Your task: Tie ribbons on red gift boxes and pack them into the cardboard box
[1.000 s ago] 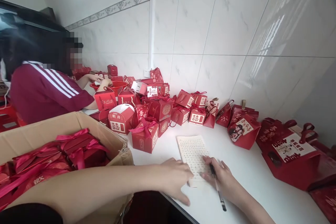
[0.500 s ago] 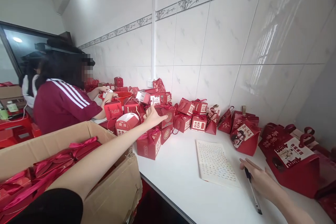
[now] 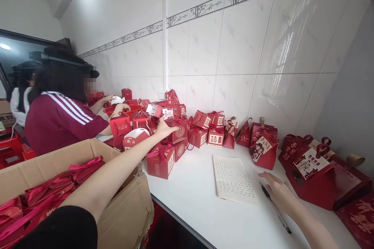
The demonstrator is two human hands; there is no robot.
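Observation:
My left hand [image 3: 165, 129] reaches over the cardboard box to a red gift box [image 3: 179, 132] stacked on the pile. Its thumb lies along the box's top edge and the fingers curl at the near side, partly hidden. My right hand [image 3: 274, 187] rests low over the white table, fingers stretched out. A black pen [image 3: 276, 208] lies on the tabletop just beside and partly under that hand. To the left of the pen is a notebook [image 3: 233, 179] with a page of handwriting. Another red gift box [image 3: 161, 161] with a ribbon bow stands below my left hand.
An open cardboard box [image 3: 122, 210] full of ribboned red boxes stands at the left. Red gift bags [image 3: 314, 175] line the table's right side. Several red boxes [image 3: 216, 136] stand along the tiled wall. A co-worker in a maroon shirt [image 3: 64, 124] handles things by a red basin [image 3: 131, 109].
The view has turned slightly right. My right hand's fingers have straightened, and the pen now lies at a flatter slant beside them. My left hand stays at the same gift box.

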